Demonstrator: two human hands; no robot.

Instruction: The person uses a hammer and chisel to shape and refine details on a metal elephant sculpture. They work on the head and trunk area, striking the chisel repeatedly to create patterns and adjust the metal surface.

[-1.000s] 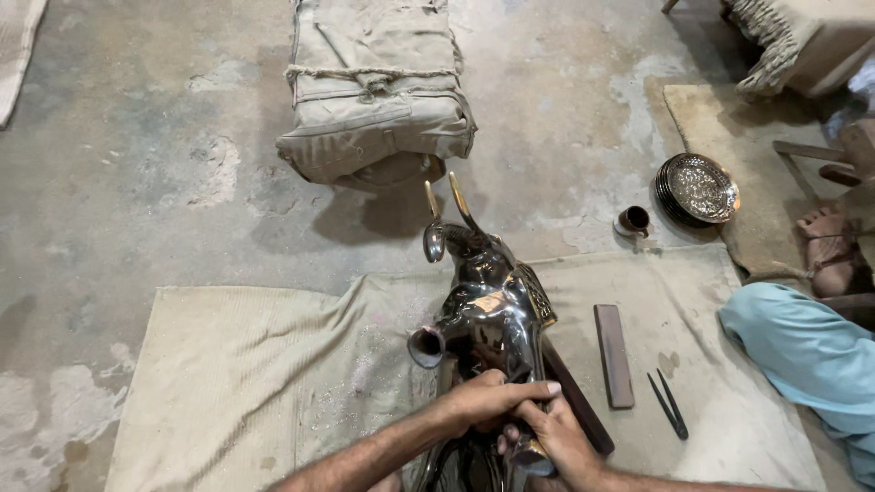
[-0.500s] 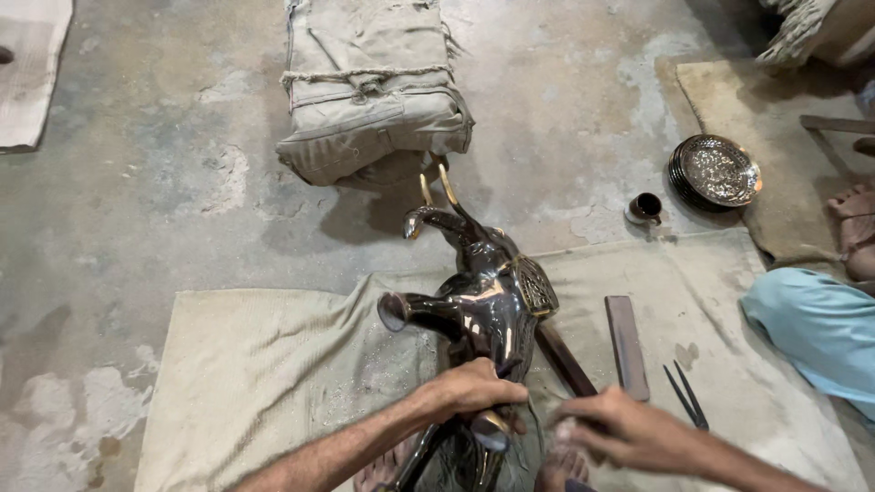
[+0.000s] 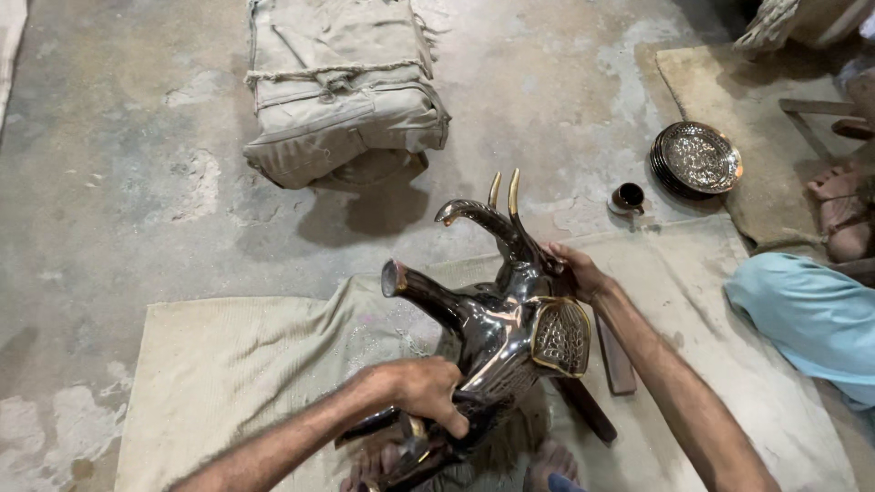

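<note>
Metal elephant figure [image 3: 510, 337], dark polished with brass tusks and an engraved ear panel, is held tilted over the rear edge of the beige floor cloth [image 3: 228, 374], its raised trunk and one leg pointing up and away. The left hand [image 3: 421, 394] is closed around the lower body near the hind end. The right hand [image 3: 576, 271] is wrapped on the head just behind the tusks, fingers curled. A firm two-point hold is judged necessary: the piece looks heavy and slick, so weight should be carried low by the left hand while the head is only steadied. Pressure on the slender tusks should be avoided. Dark flat bars [image 3: 612, 357] lie on the cloth beside the figure; a stack of engraved plates [image 3: 697, 159] and a small cup [image 3: 629, 197] sit off the cloth's far right corner.
</note>
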